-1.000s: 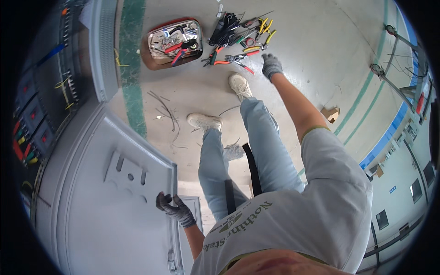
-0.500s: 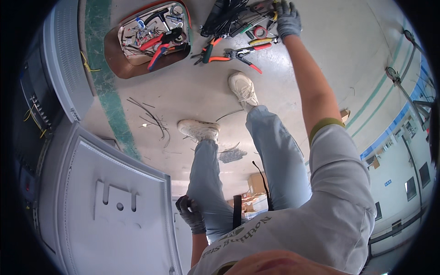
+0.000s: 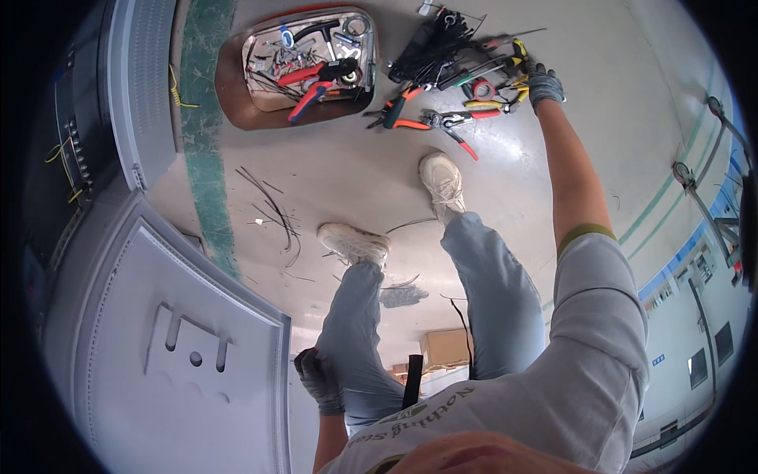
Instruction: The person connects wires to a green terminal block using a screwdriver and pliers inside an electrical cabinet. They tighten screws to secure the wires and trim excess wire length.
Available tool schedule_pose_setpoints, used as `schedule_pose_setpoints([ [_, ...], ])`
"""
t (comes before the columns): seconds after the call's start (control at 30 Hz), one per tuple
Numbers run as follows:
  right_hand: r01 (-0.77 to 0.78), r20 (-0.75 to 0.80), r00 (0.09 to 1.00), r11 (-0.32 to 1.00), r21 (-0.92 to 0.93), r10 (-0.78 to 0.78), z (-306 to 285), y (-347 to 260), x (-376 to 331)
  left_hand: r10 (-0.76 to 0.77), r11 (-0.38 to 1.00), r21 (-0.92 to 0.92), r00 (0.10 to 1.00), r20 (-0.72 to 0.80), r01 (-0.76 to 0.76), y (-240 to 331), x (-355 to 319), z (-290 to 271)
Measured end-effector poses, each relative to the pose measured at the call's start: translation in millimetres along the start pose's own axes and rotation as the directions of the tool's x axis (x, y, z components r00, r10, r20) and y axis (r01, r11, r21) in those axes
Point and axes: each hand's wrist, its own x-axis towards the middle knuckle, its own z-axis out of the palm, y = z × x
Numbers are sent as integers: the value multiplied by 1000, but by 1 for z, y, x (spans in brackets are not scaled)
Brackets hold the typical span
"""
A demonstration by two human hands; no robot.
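Note:
My right hand, in a grey glove, reaches to the right end of a pile of tools on the floor. Its fingers are bent at the yellow and black handles of a pair of pliers; the fingertips are partly hidden. Beside the pliers lie a roll of red tape, a tool with red handles, orange-and-green-handled cutters and a bundle of black cable ties. My left hand, also gloved, rests against my left leg near the knee, its fingers loosely bent, with nothing seen in it.
A brown bin holds small parts and red-and-blue-handled pliers. Black wire offcuts lie by my left shoe. An open grey cabinet door stands at the left. A wheeled frame is at the right.
My right hand has drawn back from the far end of the tools to the yellow-handled pliers, whose handles have shifted. My left hand stays by the leg. The whole view has shifted slightly.

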Motion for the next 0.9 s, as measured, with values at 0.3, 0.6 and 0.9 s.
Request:
schedule_pose_setpoints([
  [0.3, 328, 130, 936, 944, 27, -328, -32, 35, -100, 39, 997, -72, 999, 10, -38, 5, 0, -2],
  [0.6, 561, 111, 647, 571, 599, -754, -250, -60, -466, 645, 747, 44, 740, 192, -663, 226, -13, -83],
  [0.9, 355, 587, 9, 551, 755, -810, -569, 8, -640, 763, 390, 443, 552, 335, -807, 308, -160, -265],
])
